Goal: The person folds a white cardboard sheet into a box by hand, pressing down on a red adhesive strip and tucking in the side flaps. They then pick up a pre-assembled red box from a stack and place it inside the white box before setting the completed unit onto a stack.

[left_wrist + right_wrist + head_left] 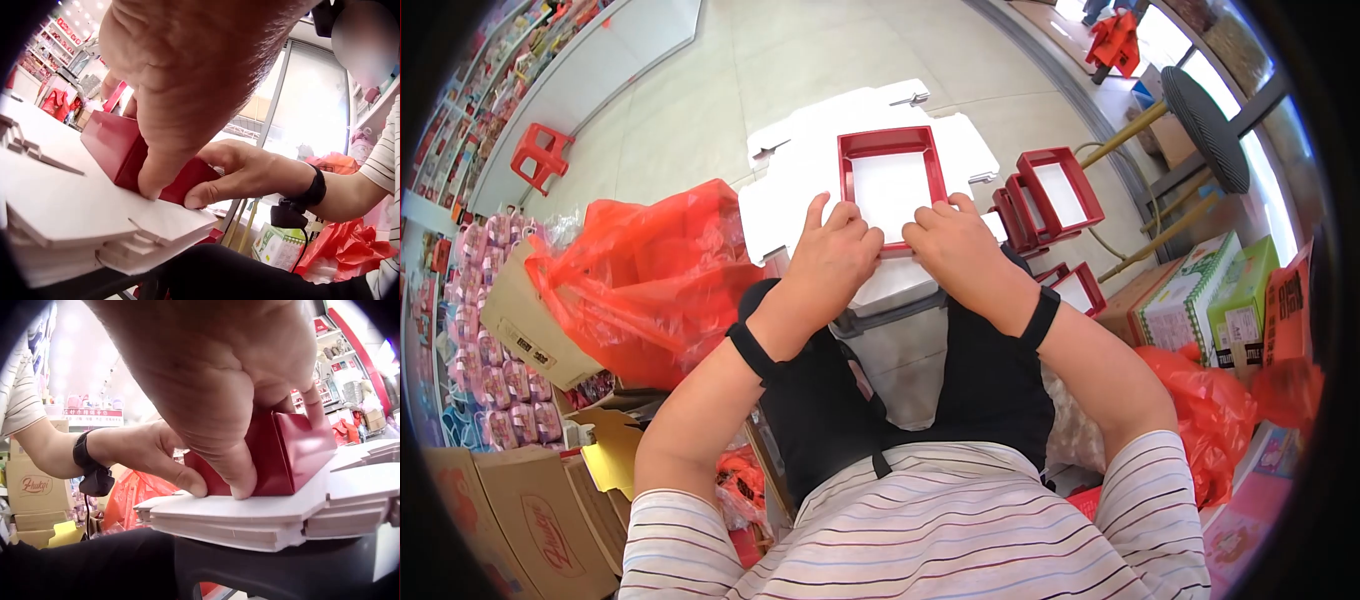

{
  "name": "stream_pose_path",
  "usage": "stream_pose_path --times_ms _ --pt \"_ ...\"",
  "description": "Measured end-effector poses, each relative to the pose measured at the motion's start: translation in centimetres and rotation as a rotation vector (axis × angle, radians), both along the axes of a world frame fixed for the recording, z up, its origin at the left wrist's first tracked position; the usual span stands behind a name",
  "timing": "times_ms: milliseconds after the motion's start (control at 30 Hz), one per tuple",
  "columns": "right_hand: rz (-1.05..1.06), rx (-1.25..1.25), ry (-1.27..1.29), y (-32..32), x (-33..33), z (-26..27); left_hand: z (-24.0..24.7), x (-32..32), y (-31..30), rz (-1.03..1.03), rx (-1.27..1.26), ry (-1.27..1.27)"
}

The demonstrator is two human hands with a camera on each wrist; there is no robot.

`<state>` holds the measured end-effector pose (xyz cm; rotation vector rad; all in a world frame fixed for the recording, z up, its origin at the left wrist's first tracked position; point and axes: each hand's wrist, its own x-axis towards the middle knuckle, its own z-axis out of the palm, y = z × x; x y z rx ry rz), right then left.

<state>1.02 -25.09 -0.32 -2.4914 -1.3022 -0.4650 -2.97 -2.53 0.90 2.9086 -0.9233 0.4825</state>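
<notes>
An open-topped red cardboard box [889, 141] with a white inside bottom sits on a stack of flat white card blanks [790, 200]. My left hand [832, 262] grips its near left corner, thumb low against the outside of the near wall. At the near right corner my right hand [968, 258] holds the box the same way, its fingers over the side wall. In the left wrist view both thumbs press the red wall [112, 140] just above the white card. The right wrist view shows the smooth outer side [306, 447] of the box.
Several similar red boxes [1065, 195] are piled right of the stack. A dark stool [890, 315] bears the card blanks between my knees. A large red plastic bag [650, 270] lies left, cartons [530, 525] behind it. A round-seated stool [1205, 130] stands at the right.
</notes>
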Motion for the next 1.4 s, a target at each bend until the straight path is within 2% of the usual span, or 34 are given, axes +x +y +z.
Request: stream_pose_path --times_ms 100,267,367,567,733,933,1100,1233,1333,1400 --pt "-0.006 -0.063 0.088 0.2 0.7 -0.5 -0.2 1.3 0.6 -0.088 -0.077 0.195" --pt "0.005 -0.192 0.262 0.7 1.5 -0.4 0.7 2.3 0.8 -0.09 -0.02 0.376" --pt "0.031 -0.221 0.183 0.8 2.0 -1.2 0.4 2.7 0.7 -0.082 -0.008 0.414" --pt "-0.025 -0.373 0.291 1.9 2.2 -0.6 1.6 3.2 -0.1 -0.039 0.059 0.541" --pt "-0.041 -0.349 0.259 2.2 2.2 -1.1 2.4 3.6 -0.5 0.001 0.108 0.633" --pt "-0.07 -0.374 0.226 2.4 1.5 -0.8 2.0 3.1 -0.6 -0.027 0.135 0.56" --pt "-0.092 -0.418 0.225 2.6 1.3 -0.3 2.8 3.1 -1.2 0.047 0.126 0.584" --pt "-0.107 -0.3 0.154 1.7 0.4 -0.9 2.1 2.7 -1.3 -0.013 0.067 0.453" --pt "-0.128 -0.132 0.106 -1.1 -1.2 -0.8 3.9 1.2 -2.5 -0.172 -0.103 0.166" --pt "-0.105 0.022 0.106 -4.3 -2.5 -0.3 5.5 -0.4 -3.4 -0.046 -0.232 0.118"
